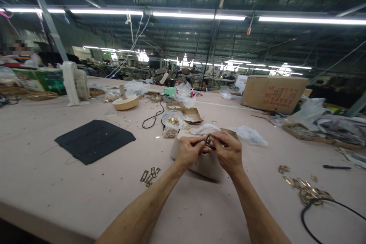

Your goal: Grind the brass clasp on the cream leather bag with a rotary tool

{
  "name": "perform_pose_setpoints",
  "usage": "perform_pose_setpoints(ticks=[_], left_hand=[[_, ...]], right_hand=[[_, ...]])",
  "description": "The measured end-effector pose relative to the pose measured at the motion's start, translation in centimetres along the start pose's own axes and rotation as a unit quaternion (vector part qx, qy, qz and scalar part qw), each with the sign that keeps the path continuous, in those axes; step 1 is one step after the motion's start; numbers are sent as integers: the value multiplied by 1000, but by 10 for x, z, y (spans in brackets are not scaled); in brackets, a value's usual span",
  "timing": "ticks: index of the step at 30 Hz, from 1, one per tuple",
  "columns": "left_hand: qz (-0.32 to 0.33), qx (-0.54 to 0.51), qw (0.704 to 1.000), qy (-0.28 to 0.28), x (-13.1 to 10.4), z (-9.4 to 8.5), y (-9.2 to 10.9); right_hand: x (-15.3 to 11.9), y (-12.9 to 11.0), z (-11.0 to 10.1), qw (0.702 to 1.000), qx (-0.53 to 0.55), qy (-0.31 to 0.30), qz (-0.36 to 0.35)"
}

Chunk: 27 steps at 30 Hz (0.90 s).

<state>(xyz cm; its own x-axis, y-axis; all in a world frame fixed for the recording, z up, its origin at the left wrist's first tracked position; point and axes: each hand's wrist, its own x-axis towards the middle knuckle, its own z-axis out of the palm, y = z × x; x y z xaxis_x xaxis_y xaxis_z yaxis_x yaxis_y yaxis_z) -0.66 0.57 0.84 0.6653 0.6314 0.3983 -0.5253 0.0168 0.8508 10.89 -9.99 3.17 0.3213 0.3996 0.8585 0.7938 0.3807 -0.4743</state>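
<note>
Both of my hands meet over a pale cream handbag (210, 168) on the table. My left hand (189, 150) is closed, thumb and fingers pinching one side of a small metal fitting (207, 139). From the other side my right hand (229, 148) pinches the same piece. It looks like bag hardware, though the fingers cover much of it. The bag's upper edge is partly hidden behind my hands. Left of my forearm lie several flat metal plates (150, 175) with slots. Gold-coloured metal fittings (307, 190) are piled to the right.
A black sheet (95, 141) lies at left, near a white fan (76, 84). Beyond the bag are a plastic bag of gold parts (172, 121) and an open carton tray (193, 115). A cardboard box (274, 93) stands back right; a black cable (304, 213) curves at front right.
</note>
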Motion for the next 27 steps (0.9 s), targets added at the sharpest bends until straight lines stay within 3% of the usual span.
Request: perform_pose_setpoints(ticks=[8,13,27], left_hand=[[-16,-30,999,43,-1,4,-1],[-30,-43,997,52,-2,5,0],[-8,-15,999,45,-3,4,0]], right_hand=[[-6,1,12,996,32,67,40],[-6,0,10,999,0,42,-4],[-5,3,9,1000,-24,18,-9]])
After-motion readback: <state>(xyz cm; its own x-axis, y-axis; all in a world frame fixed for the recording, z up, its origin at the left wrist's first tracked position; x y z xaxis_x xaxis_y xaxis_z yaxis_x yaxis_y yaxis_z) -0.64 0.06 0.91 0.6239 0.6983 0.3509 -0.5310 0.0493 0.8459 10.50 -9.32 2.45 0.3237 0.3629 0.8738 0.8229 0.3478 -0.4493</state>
